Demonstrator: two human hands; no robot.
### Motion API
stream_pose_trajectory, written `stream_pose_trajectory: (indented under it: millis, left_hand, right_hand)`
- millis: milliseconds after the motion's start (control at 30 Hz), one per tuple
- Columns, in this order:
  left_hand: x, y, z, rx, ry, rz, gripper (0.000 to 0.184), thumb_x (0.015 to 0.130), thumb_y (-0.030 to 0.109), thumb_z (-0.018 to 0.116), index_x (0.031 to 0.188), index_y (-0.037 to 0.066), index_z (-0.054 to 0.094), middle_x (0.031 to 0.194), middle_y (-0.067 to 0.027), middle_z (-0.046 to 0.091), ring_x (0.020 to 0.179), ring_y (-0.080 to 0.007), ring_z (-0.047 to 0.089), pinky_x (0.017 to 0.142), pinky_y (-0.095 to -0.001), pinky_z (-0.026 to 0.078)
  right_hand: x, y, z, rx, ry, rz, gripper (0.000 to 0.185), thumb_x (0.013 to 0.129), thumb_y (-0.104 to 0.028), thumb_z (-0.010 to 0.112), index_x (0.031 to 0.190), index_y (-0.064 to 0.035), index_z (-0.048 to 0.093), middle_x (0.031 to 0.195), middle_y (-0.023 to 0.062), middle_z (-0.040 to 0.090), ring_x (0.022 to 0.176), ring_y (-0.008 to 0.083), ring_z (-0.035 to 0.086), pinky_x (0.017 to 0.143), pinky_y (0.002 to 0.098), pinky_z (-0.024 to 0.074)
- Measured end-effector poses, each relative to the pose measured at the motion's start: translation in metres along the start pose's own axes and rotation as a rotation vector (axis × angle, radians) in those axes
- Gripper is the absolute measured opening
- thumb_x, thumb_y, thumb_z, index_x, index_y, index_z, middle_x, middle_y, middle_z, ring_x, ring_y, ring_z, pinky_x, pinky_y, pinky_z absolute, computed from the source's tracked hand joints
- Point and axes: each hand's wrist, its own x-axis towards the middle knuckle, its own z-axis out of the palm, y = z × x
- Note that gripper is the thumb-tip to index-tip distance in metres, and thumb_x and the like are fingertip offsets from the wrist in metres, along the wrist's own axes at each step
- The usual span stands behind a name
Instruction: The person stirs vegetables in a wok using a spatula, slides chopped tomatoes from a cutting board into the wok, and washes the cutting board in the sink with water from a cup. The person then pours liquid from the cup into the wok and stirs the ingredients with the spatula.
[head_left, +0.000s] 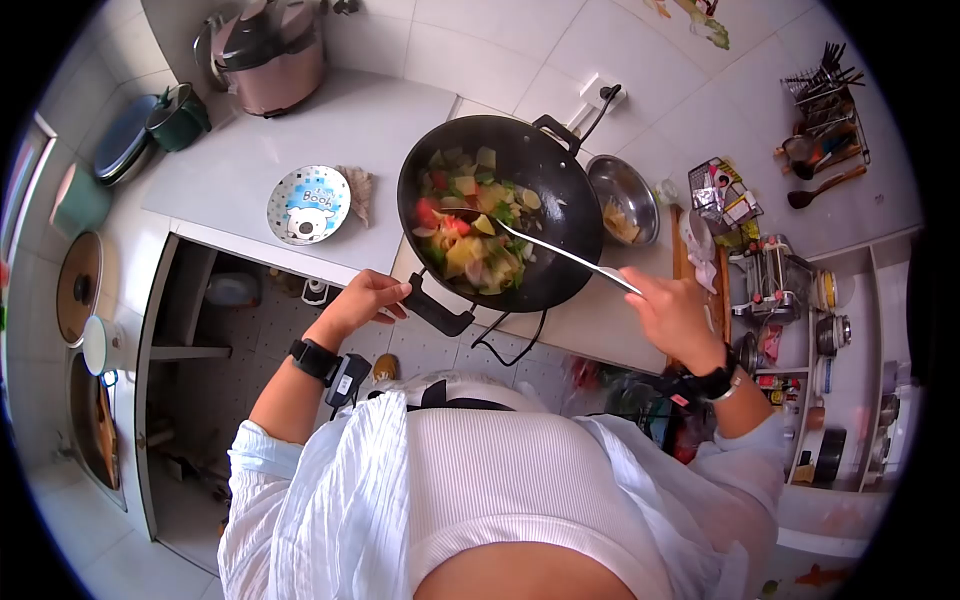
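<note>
My right hand (672,312) is closed around the long pale handle of a metal spatula (570,256). Its head reaches into chopped vegetables (468,255) in a black wok (565,215); food partly covers that end. Red, yellow-green and leafy green pieces lie mostly on the wok's left side. My left hand (362,303) is beside the wok's near black handle (438,308), fingers loosely bent and apart, fingertips at the handle's left end. Whether they touch it I cannot tell. A small plate (309,206) with a cartoon bear lies left of the wok, partly over a cloth (358,192).
A steel bowl (636,185) with some pale pieces stands right of the wok. Behind left is a pressure cooker (268,60). A power cord (604,108) runs from the wall socket behind the wok. Utensils (825,130) hang at right, above a rack.
</note>
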Motion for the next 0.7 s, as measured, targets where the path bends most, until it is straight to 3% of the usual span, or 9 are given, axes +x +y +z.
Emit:
stream_pose_trajectory:
  millis: [133,233,300,367,533,700]
  left_hand:
    - [0.001,0.0,0.0,-0.011,-0.002,0.004,0.038,0.086,0.033,0.059,0.094,-0.004,0.062,0.077,-0.0086,0.063,0.071,-0.0158,0.064,0.065,-0.0304,0.052]
    - [0.001,0.0,-0.001,-0.015,-0.015,0.006,0.038,0.086,0.033,0.059,0.094,-0.004,0.063,0.076,-0.0084,0.063,0.072,-0.0159,0.064,0.065,-0.0302,0.052]
    - [0.001,0.0,-0.001,-0.012,-0.021,0.001,0.038,0.086,0.033,0.06,0.094,-0.004,0.063,0.076,-0.0082,0.063,0.072,-0.016,0.064,0.064,-0.0298,0.052]
    - [0.001,0.0,-0.003,0.011,-0.007,0.003,0.038,0.085,0.034,0.06,0.092,-0.003,0.063,0.075,-0.0078,0.063,0.072,-0.0158,0.064,0.063,-0.0291,0.052]
    - [0.004,-0.004,-0.002,0.003,0.008,0.009,0.038,0.085,0.035,0.06,0.09,-0.002,0.063,0.074,-0.0071,0.063,0.072,-0.0154,0.064,0.063,-0.0285,0.052]
    - [0.0,-0.004,0.001,-0.008,0.018,0.001,0.038,0.086,0.037,0.059,0.09,0.0,0.064,0.079,-0.0064,0.063,0.073,-0.0154,0.064,0.064,-0.0287,0.051]
  right_hand:
    - [0.0,-0.017,-0.042,-0.023,-0.133,0.078,0.025,0.077,-0.012,0.06,0.101,-0.0048,0.059,0.074,0.019,0.06,0.067,0.0376,0.058,0.059,0.0441,0.0446]
    - [0.02,-0.009,-0.032,-0.044,-0.251,0.057,0.024,0.076,-0.014,0.061,0.098,-0.005,0.063,0.078,0.019,0.061,0.07,0.0376,0.058,0.064,0.0449,0.0453]
    - [0.042,-0.008,-0.01,-0.092,-0.173,0.045,0.024,0.076,-0.014,0.061,0.097,-0.0053,0.065,0.079,0.0196,0.062,0.077,0.0365,0.058,0.074,0.0445,0.0457]
    - [0.069,0.009,0.007,-0.081,-0.148,0.09,0.019,0.074,-0.012,0.061,0.091,-0.005,0.067,0.08,0.0198,0.063,0.079,0.0354,0.06,0.074,0.043,0.0472]
    - [0.088,0.019,-0.019,-0.111,-0.033,0.164,0.018,0.073,-0.013,0.063,0.09,-0.0087,0.067,0.08,0.0154,0.064,0.077,0.0341,0.061,0.071,0.0411,0.0481]
    - [0.119,0.039,0.012,-0.374,0.145,-0.058,0.021,0.077,-0.011,0.055,0.097,-0.0107,0.062,0.074,0.0134,0.06,0.068,0.0316,0.06,0.061,0.0417,0.0488]
